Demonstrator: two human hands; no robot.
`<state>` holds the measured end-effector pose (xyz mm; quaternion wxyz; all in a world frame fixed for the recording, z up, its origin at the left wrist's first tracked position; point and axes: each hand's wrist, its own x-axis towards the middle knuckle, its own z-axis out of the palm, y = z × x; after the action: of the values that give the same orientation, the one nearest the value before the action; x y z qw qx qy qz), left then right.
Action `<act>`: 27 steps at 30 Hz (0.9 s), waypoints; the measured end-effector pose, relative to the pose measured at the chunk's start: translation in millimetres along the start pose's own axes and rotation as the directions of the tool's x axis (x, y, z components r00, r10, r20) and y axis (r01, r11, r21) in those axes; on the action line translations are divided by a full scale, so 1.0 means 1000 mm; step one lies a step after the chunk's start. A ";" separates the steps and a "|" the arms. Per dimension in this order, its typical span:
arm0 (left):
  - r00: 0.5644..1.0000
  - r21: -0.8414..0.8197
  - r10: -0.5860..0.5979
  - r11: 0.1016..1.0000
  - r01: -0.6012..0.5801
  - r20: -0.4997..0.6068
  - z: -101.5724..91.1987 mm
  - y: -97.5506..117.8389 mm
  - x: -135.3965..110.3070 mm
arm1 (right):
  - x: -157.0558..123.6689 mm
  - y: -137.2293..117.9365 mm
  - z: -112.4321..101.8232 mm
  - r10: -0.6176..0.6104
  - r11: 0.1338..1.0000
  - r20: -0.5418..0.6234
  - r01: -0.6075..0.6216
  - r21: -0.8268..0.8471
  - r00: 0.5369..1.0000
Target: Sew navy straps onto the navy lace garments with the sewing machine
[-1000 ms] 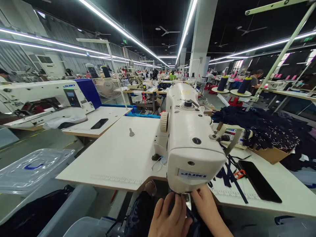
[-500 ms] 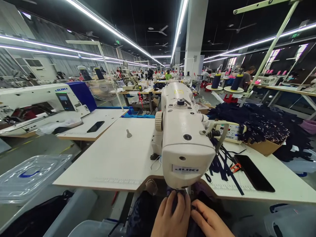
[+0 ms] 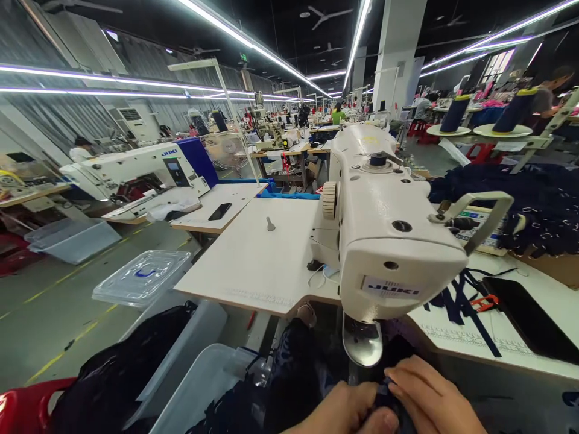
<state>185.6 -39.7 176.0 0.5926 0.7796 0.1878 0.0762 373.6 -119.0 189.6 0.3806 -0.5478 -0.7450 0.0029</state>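
Observation:
A white JUKI sewing machine (image 3: 384, 241) stands on a pale work table (image 3: 262, 265) right in front of me. At the bottom edge both hands pinch a piece of dark navy fabric (image 3: 389, 386) just below the machine's metal foot end (image 3: 362, 345). My left hand (image 3: 348, 413) grips the cloth from the left with fingers curled. My right hand (image 3: 429, 398) presses on it from the right with fingers together. More dark fabric (image 3: 289, 374) hangs down below the table edge.
Navy strips (image 3: 456, 298), orange snips (image 3: 484, 302) and a black phone (image 3: 529, 319) lie on the table to the right, behind them a heap of dark garments (image 3: 520, 205). Clear plastic bins (image 3: 145, 280) with dark cloth stand at the left. Other machines and workers fill the hall.
The view has swung left and dipped. Both hands have drawn back towards me from under the machine head, still holding the dark fabric.

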 end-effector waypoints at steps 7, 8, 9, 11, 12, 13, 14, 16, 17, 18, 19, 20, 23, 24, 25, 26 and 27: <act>0.885 0.172 -0.064 0.972 0.160 -0.460 -0.005 0.000 0.005 | 0.026 0.014 0.035 -0.274 0.884 -0.171 0.178 -0.432 0.946; 0.838 0.339 0.030 0.922 0.188 -0.545 -0.008 0.000 0.005 | 0.028 0.015 0.037 -0.249 0.892 -0.166 0.159 -0.423 0.954; 0.790 0.493 0.152 0.845 0.208 -0.593 -0.011 -0.001 0.004 | 0.028 0.016 0.039 -0.218 0.899 -0.162 0.134 -0.416 0.962; 0.680 0.707 0.404 0.665 0.241 -0.612 -0.018 -0.001 0.003 | 0.026 0.017 0.042 -0.147 0.917 -0.173 0.068 -0.393 0.974; 0.639 0.777 0.508 0.583 0.238 -0.577 -0.020 -0.001 0.003 | 0.024 0.018 0.043 -0.107 0.927 -0.191 0.028 -0.375 0.976; 0.620 0.834 0.591 0.511 0.206 -0.515 -0.022 -0.001 0.004 | 0.020 0.018 0.044 -0.063 0.939 -0.210 -0.013 -0.343 0.976; 0.628 0.882 0.646 0.446 0.151 -0.434 -0.023 -0.001 0.004 | 0.017 0.019 0.044 -0.012 0.956 -0.219 -0.054 -0.289 0.976; 0.707 0.941 0.659 0.336 0.030 -0.258 -0.022 -0.003 0.005 | 0.010 0.022 0.043 0.119 0.983 -0.189 -0.142 -0.117 0.975; 0.758 0.954 0.625 0.300 -0.008 -0.190 -0.021 -0.004 0.005 | 0.007 0.024 0.042 0.191 0.981 -0.144 -0.194 -0.013 0.971; 0.800 0.961 0.580 0.277 -0.016 -0.154 -0.020 -0.005 0.006 | 0.005 0.027 0.042 0.259 0.963 -0.080 -0.252 0.095 0.962; 0.832 0.964 0.534 0.265 0.002 -0.148 -0.018 -0.005 0.006 | 0.004 0.029 0.041 0.327 0.928 -0.010 -0.319 0.191 0.945; 0.851 0.966 0.501 0.259 0.025 -0.156 -0.017 -0.004 0.006 | 0.003 0.031 0.040 0.398 0.878 0.051 -0.397 0.268 0.916; 0.864 0.961 0.467 0.269 0.065 -0.189 -0.014 -0.002 0.008 | 0.005 0.036 0.042 0.602 0.706 0.084 -0.578 0.410 0.794; 0.864 0.959 0.463 0.275 0.075 -0.200 -0.012 -0.001 0.009 | 0.007 0.037 0.043 0.650 0.665 0.058 -0.604 0.439 0.758; 0.860 0.957 0.463 0.278 0.086 -0.212 -0.011 -0.001 0.010 | 0.008 0.038 0.044 0.683 0.641 0.028 -0.617 0.457 0.730; 0.852 0.955 0.471 0.280 0.102 -0.229 -0.010 0.000 0.011 | 0.010 0.039 0.046 0.699 0.634 0.004 -0.622 0.459 0.715; 0.840 0.952 0.481 0.281 0.124 -0.251 -0.008 0.001 0.012 | 0.011 0.039 0.047 0.704 0.639 -0.012 -0.626 0.447 0.710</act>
<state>194.4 -27.8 177.8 -0.0665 0.9418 0.2476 0.2174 377.7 -75.0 146.1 0.5259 -0.6886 -0.4328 0.2490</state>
